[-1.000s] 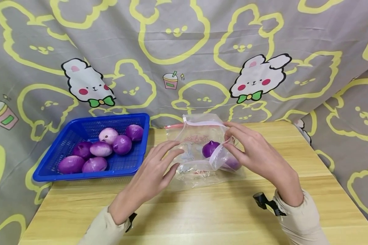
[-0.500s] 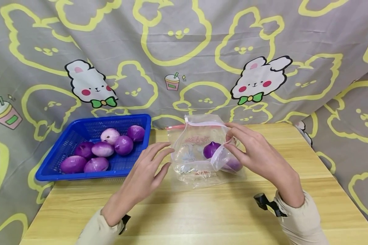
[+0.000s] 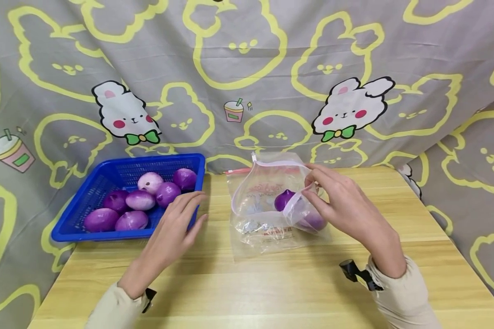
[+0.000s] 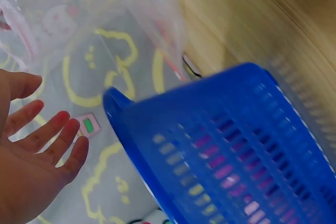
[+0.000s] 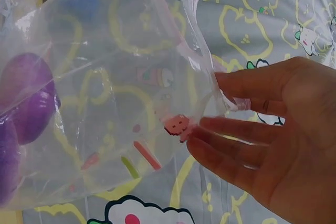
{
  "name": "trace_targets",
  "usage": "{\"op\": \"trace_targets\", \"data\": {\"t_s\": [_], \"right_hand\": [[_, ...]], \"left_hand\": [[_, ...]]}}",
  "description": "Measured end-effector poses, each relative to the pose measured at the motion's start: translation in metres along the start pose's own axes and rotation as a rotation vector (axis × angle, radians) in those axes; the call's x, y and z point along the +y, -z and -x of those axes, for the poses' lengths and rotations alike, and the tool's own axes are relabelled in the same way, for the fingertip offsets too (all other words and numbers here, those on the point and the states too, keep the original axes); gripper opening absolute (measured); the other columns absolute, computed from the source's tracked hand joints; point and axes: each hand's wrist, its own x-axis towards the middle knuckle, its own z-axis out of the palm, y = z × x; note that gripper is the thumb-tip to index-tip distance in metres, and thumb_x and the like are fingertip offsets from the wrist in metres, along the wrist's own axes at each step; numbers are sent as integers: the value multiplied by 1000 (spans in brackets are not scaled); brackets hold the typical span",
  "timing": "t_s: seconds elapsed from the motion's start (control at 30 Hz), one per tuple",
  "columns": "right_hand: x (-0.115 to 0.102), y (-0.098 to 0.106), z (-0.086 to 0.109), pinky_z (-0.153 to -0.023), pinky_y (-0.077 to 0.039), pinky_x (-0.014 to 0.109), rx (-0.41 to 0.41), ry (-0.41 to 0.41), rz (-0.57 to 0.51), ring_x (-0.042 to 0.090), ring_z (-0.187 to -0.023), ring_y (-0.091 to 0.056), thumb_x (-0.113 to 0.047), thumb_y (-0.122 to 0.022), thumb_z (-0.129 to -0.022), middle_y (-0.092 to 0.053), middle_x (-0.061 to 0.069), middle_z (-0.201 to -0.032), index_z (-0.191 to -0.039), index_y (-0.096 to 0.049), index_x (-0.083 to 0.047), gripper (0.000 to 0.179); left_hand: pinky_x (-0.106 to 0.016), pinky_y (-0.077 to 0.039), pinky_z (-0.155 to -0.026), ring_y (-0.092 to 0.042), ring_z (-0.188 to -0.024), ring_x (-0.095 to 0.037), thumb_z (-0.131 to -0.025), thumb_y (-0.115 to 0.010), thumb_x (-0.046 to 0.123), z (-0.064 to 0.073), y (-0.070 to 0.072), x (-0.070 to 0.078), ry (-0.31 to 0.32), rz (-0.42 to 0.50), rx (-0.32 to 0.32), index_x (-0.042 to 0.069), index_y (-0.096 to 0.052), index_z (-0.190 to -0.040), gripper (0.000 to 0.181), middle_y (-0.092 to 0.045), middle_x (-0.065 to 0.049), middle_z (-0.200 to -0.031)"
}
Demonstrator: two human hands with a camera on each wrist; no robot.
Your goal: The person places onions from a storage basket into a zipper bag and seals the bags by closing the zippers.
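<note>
Leftward from the bag [image 3: 259,205], the left hand [image 3: 166,233] has moved beside the basket [image 3: 103,236], loose and empty; the right hand [image 3: 341,196] pinches the bag's rim near the desk [image 3: 280,288]'s far edge. The bag looks limp, light; onions [image 3: 140,200] by the left edge look firm, slick, best cupped.

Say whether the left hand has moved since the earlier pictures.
Yes: in the head view, the left hand has shifted leftward, from the clear plastic zip bag toward the blue rectangular plastic basket.
</note>
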Motion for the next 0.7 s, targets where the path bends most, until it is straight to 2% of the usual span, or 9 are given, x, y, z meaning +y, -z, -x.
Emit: {"op": "trace_targets", "data": {"t_s": [0.17, 0.4, 0.53, 0.6, 0.7], "right_hand": [[-1, -4, -4, -63, -48, 35, 32, -18, 6, 22, -87, -68, -8, -72, -90, -59, 18, -136, -94, -62, -11, 12], [-2, -7, -9, -63, -48, 35, 2, -18, 28, 31, -99, -68, -13, -71, -91, -59, 17, -137, -95, -61, -13, 11], [-3, -10, -12, -64, -50, 36, -14, -3, 35, 30, -91, -69, -13, -72, -91, -59, 18, -136, -95, -62, -12, 11], [-3, -12, -13, -64, -50, 37, -25, 9, 35, 29, -81, -69, -12, -71, -91, -59, 18, -137, -96, -62, -11, 10], [-4, -15, -15, -64, -51, 37, -44, 38, 45, 28, -80, -68, -11, -71, -91, -58, 20, -137, -96, -62, -10, 11]], "left_hand": [[-47, -39, -104, -52, -124, -30, -92, -69, 12, 10, 3, -16, 39, -25, 6, 4, -59, -130, 41, -59, -14, -131], [-48, -38, -103, -53, -121, -33, -90, -71, 9, 29, 10, -37, 94, -60, 0, 1, -60, -127, 39, -59, -16, -129], [-49, -40, -101, -55, -117, -34, -88, -72, 6, 39, 16, -49, 114, -79, -3, 0, -60, -125, 39, -60, -18, -126], [-49, -41, -99, -55, -115, -35, -87, -72, 4, 44, 19, -55, 125, -92, -8, -1, -60, -124, 39, -61, -18, -124], [-50, -41, -97, -55, -114, -37, -87, -72, 3, 51, 24, -64, 154, -105, -19, -1, -61, -121, 37, -61, -18, -122]]}}
